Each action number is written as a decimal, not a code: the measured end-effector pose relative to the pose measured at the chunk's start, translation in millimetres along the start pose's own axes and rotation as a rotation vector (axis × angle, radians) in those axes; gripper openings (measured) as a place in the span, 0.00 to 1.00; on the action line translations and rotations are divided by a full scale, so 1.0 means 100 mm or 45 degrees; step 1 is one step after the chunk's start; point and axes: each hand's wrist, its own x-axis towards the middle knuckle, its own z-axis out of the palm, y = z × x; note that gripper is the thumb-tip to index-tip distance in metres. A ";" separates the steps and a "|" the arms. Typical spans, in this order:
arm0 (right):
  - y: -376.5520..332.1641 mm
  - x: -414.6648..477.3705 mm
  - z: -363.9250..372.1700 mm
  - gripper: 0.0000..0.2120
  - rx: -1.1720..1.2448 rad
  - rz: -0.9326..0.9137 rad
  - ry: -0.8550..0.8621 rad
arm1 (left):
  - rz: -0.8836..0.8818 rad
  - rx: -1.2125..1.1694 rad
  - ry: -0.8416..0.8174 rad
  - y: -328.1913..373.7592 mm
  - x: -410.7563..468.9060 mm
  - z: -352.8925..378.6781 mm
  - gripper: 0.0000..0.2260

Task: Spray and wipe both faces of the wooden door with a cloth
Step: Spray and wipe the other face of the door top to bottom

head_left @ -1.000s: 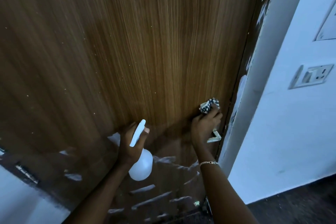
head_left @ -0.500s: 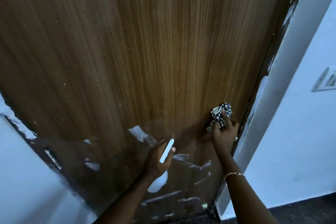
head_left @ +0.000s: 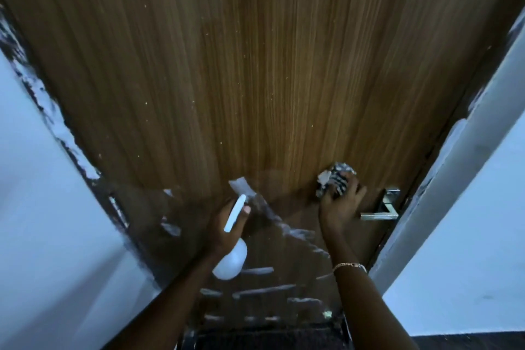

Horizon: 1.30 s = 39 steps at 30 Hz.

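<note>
Wooden door (head_left: 255,79) fills head view, vertical grain, lit at centre, lower part dark with white smears (head_left: 264,290). Left hand (head_left: 227,224) is wrapped round a white spray bottle (head_left: 230,261), nozzle toward the door. Right hand (head_left: 339,207) clutches a black-and-white checked cloth (head_left: 335,179) against the door, just beside the metal lever handle (head_left: 383,212). Bracelet (head_left: 349,266) on right wrist. White walls (head_left: 42,207) flank both sides, paint-splashed dark frame (head_left: 443,150) at right. Dark floor (head_left: 468,342) bottom right.
</note>
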 end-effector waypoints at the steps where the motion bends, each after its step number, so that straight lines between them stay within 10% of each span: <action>1: -0.10 -0.10 0.09 0.19 -0.044 -0.167 -0.063 | 0.017 0.066 0.005 0.01 0.06 0.00 0.11; 6: 0.28 -0.47 0.40 0.19 -0.483 -0.844 -0.468 | 0.255 0.216 0.520 -0.45 0.05 0.07 0.16; 11: 0.22 -0.21 0.32 0.20 -0.165 -0.584 -0.137 | 0.182 0.102 0.631 -0.79 -0.16 0.08 0.16; 13: -0.15 -0.15 0.50 0.23 -0.121 -0.577 0.038 | 0.130 0.131 0.335 -0.74 -0.23 0.08 0.13; 17: -0.31 -0.46 0.98 0.26 -0.420 -1.140 -0.058 | 0.161 0.528 0.464 -0.90 -0.14 0.21 0.15; 20: 0.38 -0.61 1.04 0.24 -0.672 -1.541 -0.286 | 0.074 0.182 0.596 -1.10 -0.19 0.15 0.20; 27: -0.11 -0.46 0.98 0.21 -0.283 -0.976 -0.061 | 0.331 0.145 0.808 -1.05 -0.43 0.01 0.17; 34: 0.29 -0.87 1.50 0.28 -0.556 -1.940 -0.394 | -0.175 -0.038 0.554 -0.96 -0.64 -0.33 0.15; 39: -0.26 -0.86 1.52 0.22 -0.264 -1.357 -0.118 | -0.253 -0.068 0.693 -1.24 -1.07 -0.33 0.23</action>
